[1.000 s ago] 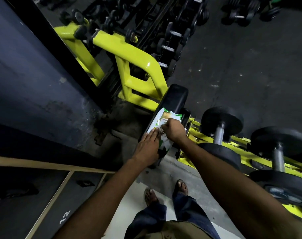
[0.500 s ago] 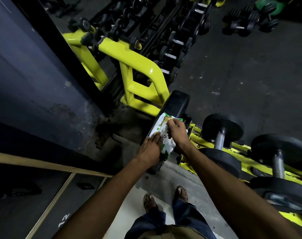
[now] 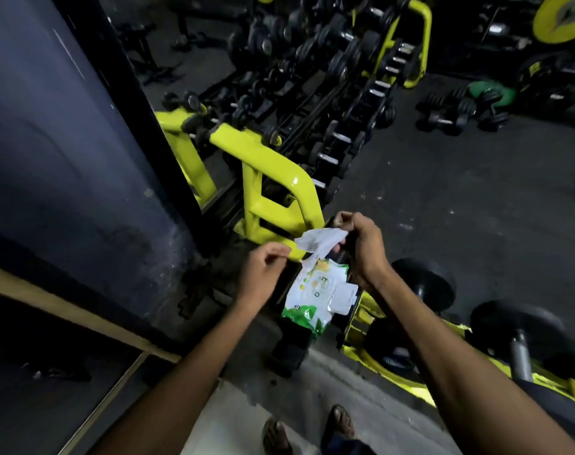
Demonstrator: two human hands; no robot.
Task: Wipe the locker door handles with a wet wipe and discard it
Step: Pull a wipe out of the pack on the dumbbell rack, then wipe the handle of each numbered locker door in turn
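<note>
Head view, compared with 0.5 s ago.

- Right hand (image 3: 364, 247): was picking at the pack's opening, is now lifted clear of it. Fingers curled, gripping a white wet wipe (image 3: 319, 242) bunched at the fingertips.
- Wet wipe: was not visible outside the pack earlier. It now hangs crumpled to the left of the right hand, between the two hands. Its lower tail trails down to the top edge of the pack.
- Left hand (image 3: 263, 274): was lying flat on the pack, is now raised off it. Thumb and forefinger are drawn together just beside the wipe's tail; cannot tell if they pinch it.
- Wet wipe pack (image 3: 312, 302): green and white, below both hands, touched by neither. It lies on a black pad (image 3: 289, 351) as before. Lid flap (image 3: 343, 298) stands open on the side under the right wrist.
- Yellow rack frame (image 3: 273, 165) beyond the left hand; dumbbell (image 3: 427, 284) right of the right forearm.
</note>
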